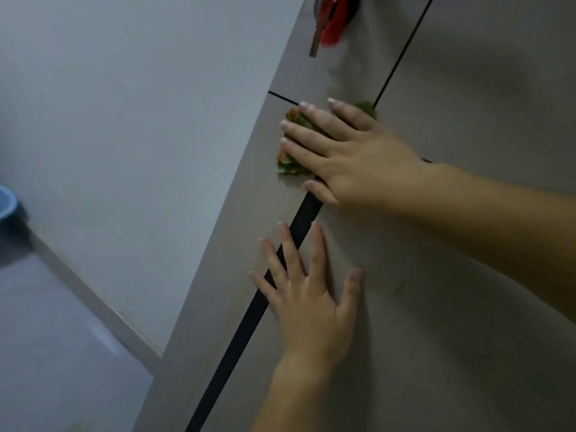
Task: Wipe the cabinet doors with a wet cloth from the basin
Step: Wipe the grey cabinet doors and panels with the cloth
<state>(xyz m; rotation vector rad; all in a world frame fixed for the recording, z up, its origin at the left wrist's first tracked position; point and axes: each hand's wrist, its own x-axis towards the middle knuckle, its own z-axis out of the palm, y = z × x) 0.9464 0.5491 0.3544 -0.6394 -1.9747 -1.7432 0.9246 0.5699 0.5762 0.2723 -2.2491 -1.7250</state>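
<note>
My right hand lies flat on the cabinet door, fingers straight and a little apart, pressing the green cloth against the panel; the cloth, flecked with orange, shows past my fingertips and sits at the upper end of the black strip that runs down the door, just under a thin dark seam. My left hand is lower on the same door, palm down and fingers fanned wide across that strip, holding nothing. Above the cloth a key with a red tag hangs from the lock. The blue basin is well off to the left on the floor, by the pale wall
</note>
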